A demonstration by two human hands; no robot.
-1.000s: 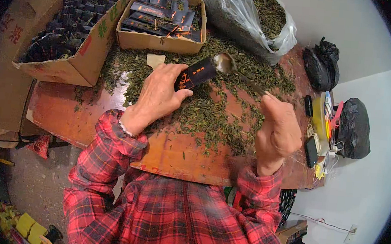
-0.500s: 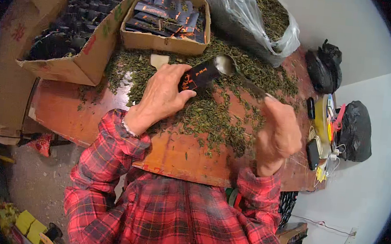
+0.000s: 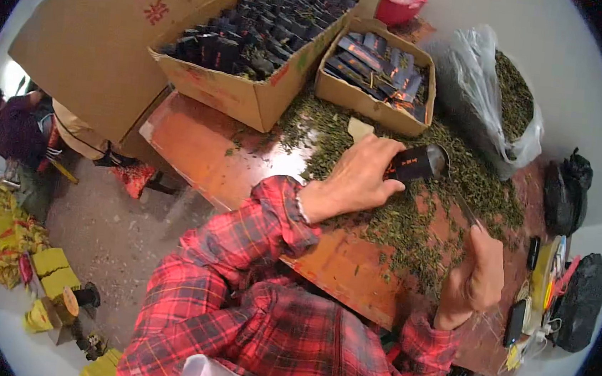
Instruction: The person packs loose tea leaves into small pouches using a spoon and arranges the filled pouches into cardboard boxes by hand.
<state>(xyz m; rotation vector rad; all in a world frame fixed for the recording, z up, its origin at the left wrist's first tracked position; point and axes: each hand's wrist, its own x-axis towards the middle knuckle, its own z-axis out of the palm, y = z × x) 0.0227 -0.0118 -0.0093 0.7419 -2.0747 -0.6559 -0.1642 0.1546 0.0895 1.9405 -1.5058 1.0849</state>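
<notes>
My left hand (image 3: 363, 175) is closed around a black packet (image 3: 413, 164) with orange print, held tilted above the table. My right hand (image 3: 473, 278) grips the handle of a metal spoon (image 3: 469, 211), whose bowl is at the packet's mouth. Whether leaves are in the bowl I cannot tell. Beneath both hands, loose dried green leaves (image 3: 410, 244) lie spread over the reddish-brown wooden table (image 3: 341, 263). A pale flat piece (image 3: 360, 129) pokes out just beyond my left hand.
A small cardboard box (image 3: 372, 114) of black packets stands behind my left hand, beside a larger box (image 3: 212, 93) packed with similar ones. A clear plastic bag (image 3: 477, 96) of leaves is at back right. Black bags (image 3: 565, 200) and a phone (image 3: 515, 325) lie right. A person (image 3: 21, 128) is far left.
My view has swung left, so the table and boxes appear farther right. The spoon's bowl stays at the packet's mouth and now shows more edge-on. Both hands keep their hold.
</notes>
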